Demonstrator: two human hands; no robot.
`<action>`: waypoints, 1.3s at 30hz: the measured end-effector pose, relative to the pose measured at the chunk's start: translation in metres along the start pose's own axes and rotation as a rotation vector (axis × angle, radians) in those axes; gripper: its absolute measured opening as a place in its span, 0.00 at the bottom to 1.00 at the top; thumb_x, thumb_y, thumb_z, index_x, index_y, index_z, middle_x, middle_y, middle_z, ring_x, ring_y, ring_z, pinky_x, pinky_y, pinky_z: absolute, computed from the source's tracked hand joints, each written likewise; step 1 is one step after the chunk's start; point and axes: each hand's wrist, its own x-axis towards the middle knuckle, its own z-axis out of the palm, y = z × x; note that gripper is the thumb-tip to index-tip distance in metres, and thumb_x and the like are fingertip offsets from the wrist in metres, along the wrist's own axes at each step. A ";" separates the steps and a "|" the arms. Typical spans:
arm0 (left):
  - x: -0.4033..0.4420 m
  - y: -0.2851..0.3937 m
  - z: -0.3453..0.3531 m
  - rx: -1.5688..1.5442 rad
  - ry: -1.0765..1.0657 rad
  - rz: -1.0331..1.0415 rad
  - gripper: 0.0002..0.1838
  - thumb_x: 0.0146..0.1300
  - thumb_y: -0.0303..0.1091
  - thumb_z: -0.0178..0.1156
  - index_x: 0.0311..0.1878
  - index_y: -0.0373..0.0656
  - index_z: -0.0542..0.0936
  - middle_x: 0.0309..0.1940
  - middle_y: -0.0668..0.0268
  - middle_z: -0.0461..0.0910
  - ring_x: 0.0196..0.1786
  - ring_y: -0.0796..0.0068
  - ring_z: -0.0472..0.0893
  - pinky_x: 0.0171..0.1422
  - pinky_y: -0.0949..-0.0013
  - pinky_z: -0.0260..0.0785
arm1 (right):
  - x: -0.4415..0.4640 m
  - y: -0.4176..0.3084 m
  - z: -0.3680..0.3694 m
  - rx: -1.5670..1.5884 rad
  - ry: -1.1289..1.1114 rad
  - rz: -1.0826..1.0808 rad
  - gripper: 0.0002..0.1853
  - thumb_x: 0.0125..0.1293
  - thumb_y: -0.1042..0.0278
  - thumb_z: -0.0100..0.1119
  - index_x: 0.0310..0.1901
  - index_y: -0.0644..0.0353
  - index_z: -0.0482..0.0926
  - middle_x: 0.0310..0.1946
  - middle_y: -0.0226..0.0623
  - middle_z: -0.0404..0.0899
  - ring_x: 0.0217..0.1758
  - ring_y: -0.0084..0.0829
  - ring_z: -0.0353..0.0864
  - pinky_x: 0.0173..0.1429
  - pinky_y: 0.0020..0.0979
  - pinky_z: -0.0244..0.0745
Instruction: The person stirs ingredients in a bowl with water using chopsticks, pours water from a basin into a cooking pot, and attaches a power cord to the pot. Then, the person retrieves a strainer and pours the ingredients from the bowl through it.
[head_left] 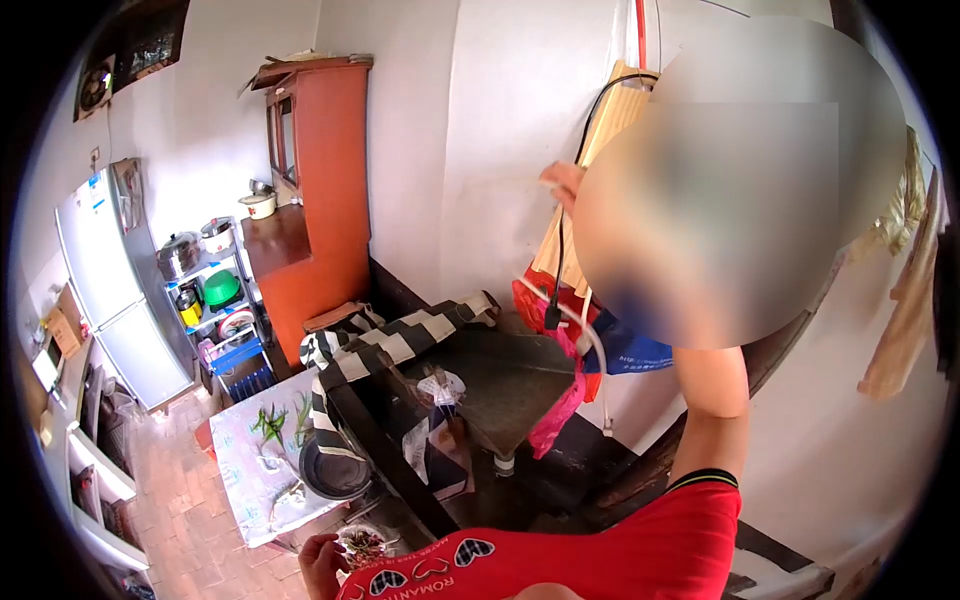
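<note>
Bowl [389, 541]: being partly hidden by the shirt [560, 550], beside the left hand [321, 562], well below the right hand [566, 186].
Left hand: being curled at the bowl's rim; whether it is pinching cannot be told.
Right hand: being held high, mostly being blurred; its grip cannot be told.

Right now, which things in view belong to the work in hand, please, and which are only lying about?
Likely part of the work:
- bowl of mixed bits, by the left fingers
- perhaps something near the right fingers; blurring hides it

Seemingly just lying about:
- checked cloth
- dark basin
- green basin on the shelf rack
- blue bag
</note>
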 end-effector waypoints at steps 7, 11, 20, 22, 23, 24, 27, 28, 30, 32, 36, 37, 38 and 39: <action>-0.023 0.020 0.012 0.036 -0.011 -0.021 0.08 0.67 0.28 0.51 0.44 0.35 0.77 0.26 0.62 0.78 0.17 0.79 0.73 0.20 0.77 0.66 | -0.033 0.001 -0.008 -0.052 0.241 0.213 0.06 0.65 0.68 0.53 0.39 0.61 0.75 0.22 0.50 0.78 0.29 0.51 0.80 0.33 0.47 0.74; -0.028 0.029 0.033 0.070 -0.033 -0.019 0.09 0.67 0.30 0.51 0.45 0.34 0.75 0.25 0.63 0.76 0.18 0.80 0.71 0.21 0.77 0.65 | -0.050 -0.011 -0.032 0.253 0.342 0.119 0.07 0.64 0.72 0.55 0.43 0.60 0.76 0.23 0.48 0.77 0.30 0.50 0.79 0.32 0.41 0.72; -0.038 0.148 0.130 0.253 -0.152 0.421 0.28 0.74 0.53 0.41 0.41 0.35 0.78 0.23 0.62 0.77 0.19 0.78 0.73 0.26 0.75 0.65 | -0.076 0.027 0.006 0.081 0.391 0.181 0.09 0.61 0.73 0.54 0.44 0.55 0.73 0.22 0.46 0.77 0.25 0.47 0.80 0.28 0.44 0.74; -0.044 0.177 0.157 0.229 -0.277 0.484 0.23 0.73 0.48 0.45 0.43 0.35 0.78 0.26 0.62 0.78 0.25 0.77 0.75 0.34 0.75 0.67 | -0.090 0.036 0.022 -0.136 0.181 0.108 0.10 0.59 0.74 0.54 0.43 0.55 0.74 0.21 0.46 0.78 0.26 0.46 0.80 0.29 0.44 0.75; -0.048 0.192 0.169 0.335 -0.291 0.535 0.20 0.71 0.45 0.49 0.44 0.34 0.78 0.28 0.62 0.78 0.29 0.76 0.76 0.39 0.75 0.67 | -0.096 0.036 0.030 -0.128 0.085 0.096 0.10 0.59 0.74 0.54 0.43 0.55 0.74 0.21 0.46 0.78 0.26 0.47 0.80 0.29 0.43 0.75; -0.054 0.208 0.180 0.446 -0.300 0.583 0.18 0.70 0.42 0.52 0.45 0.33 0.78 0.31 0.61 0.78 0.34 0.75 0.77 0.44 0.74 0.67 | -0.101 0.033 0.037 -0.116 -0.009 0.080 0.10 0.59 0.74 0.53 0.43 0.56 0.75 0.22 0.46 0.78 0.27 0.47 0.81 0.30 0.43 0.75; -0.070 0.254 0.214 0.553 -0.478 0.944 0.16 0.66 0.36 0.57 0.51 0.33 0.74 0.45 0.55 0.79 0.48 0.65 0.76 0.56 0.64 0.65 | -0.113 0.009 0.008 0.083 0.021 0.170 0.07 0.66 0.71 0.54 0.44 0.59 0.78 0.33 0.51 0.79 0.35 0.50 0.80 0.38 0.38 0.75; -0.074 0.264 0.222 0.519 -0.532 1.017 0.18 0.67 0.37 0.55 0.53 0.31 0.72 0.47 0.53 0.79 0.50 0.61 0.76 0.58 0.63 0.66 | -0.122 0.004 -0.003 0.158 0.046 0.250 0.09 0.67 0.74 0.53 0.46 0.60 0.78 0.36 0.48 0.81 0.39 0.40 0.83 0.43 0.32 0.75; -0.081 0.275 0.231 0.344 -0.594 1.123 0.22 0.66 0.40 0.56 0.56 0.33 0.68 0.49 0.53 0.78 0.53 0.58 0.76 0.60 0.59 0.65 | -0.139 0.001 -0.021 0.208 0.160 0.252 0.11 0.69 0.78 0.49 0.50 0.67 0.77 0.42 0.39 0.82 0.48 0.28 0.79 0.55 0.28 0.71; -0.086 0.275 0.227 0.141 -0.539 1.259 0.26 0.67 0.44 0.55 0.62 0.40 0.64 0.50 0.55 0.75 0.54 0.57 0.76 0.63 0.54 0.64 | -0.165 0.010 -0.042 0.173 0.163 0.412 0.14 0.71 0.78 0.44 0.54 0.68 0.74 0.47 0.38 0.78 0.53 0.25 0.74 0.60 0.26 0.66; -0.103 0.278 0.182 -0.077 -0.328 1.512 0.26 0.66 0.43 0.55 0.63 0.43 0.63 0.51 0.56 0.73 0.57 0.55 0.74 0.66 0.50 0.60 | -0.201 0.029 -0.073 0.216 0.100 0.490 0.17 0.75 0.69 0.42 0.60 0.66 0.71 0.56 0.41 0.73 0.63 0.32 0.67 0.69 0.28 0.54; -0.114 0.276 0.166 -0.092 -0.244 1.572 0.26 0.66 0.42 0.55 0.62 0.43 0.63 0.52 0.56 0.72 0.58 0.55 0.73 0.67 0.49 0.59 | -0.221 0.068 -0.061 0.083 0.167 0.128 0.16 0.74 0.69 0.43 0.58 0.66 0.71 0.52 0.37 0.74 0.50 0.27 0.73 0.55 0.23 0.66; -0.125 0.277 0.149 -0.090 -0.170 1.634 0.25 0.65 0.42 0.55 0.62 0.43 0.63 0.52 0.56 0.72 0.59 0.55 0.72 0.67 0.49 0.58 | -0.202 0.038 -0.059 0.202 0.194 0.190 0.14 0.72 0.65 0.48 0.50 0.66 0.73 0.42 0.35 0.72 0.41 0.26 0.69 0.45 0.25 0.63; -0.139 0.278 0.130 -0.085 -0.080 1.702 0.25 0.65 0.41 0.55 0.61 0.43 0.63 0.52 0.55 0.71 0.60 0.55 0.71 0.68 0.48 0.57 | -0.184 -0.019 -0.073 0.318 0.212 0.253 0.14 0.69 0.60 0.53 0.42 0.66 0.75 0.33 0.34 0.70 0.33 0.24 0.65 0.36 0.27 0.60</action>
